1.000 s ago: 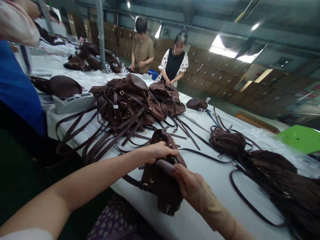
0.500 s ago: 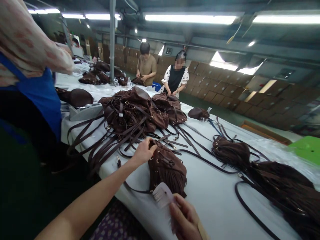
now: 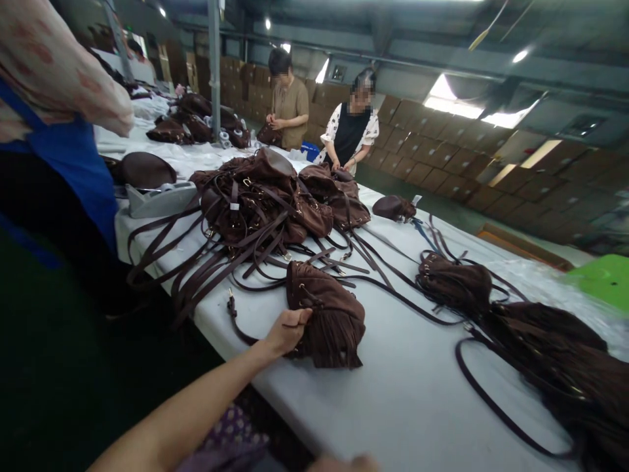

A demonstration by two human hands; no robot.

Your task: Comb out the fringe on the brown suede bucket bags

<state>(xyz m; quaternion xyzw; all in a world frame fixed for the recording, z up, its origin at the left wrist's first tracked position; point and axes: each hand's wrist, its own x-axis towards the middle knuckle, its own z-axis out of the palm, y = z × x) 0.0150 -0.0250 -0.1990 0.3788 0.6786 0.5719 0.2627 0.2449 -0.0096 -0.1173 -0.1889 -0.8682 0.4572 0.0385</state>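
Observation:
A dark brown fringed drawstring bag (image 3: 337, 308) lies on the white-covered table. My left hand (image 3: 289, 331) is closed on the front of it, thumb and fingers pinching near the drawstring and fringe. Only a blurred sliver of my right hand (image 3: 344, 464) shows at the bottom edge; its fingers and anything in them cannot be made out. A strap with a metal clip (image 3: 230, 303) trails from the bag to the left.
Behind the bag is a heap of brown bags (image 3: 260, 196) with tangled straps. More fringed bags (image 3: 550, 354) lie at right, near clear plastic and a green object (image 3: 602, 282). A grey tray (image 3: 160, 198) sits at left beside a person in a blue apron (image 3: 73, 177). Two people stand across the table.
My left hand has shifted from the bag's top opening down to its front. My right hand, which held a pale comb by the fringe, has dropped to the bottom edge; the comb is out of sight.

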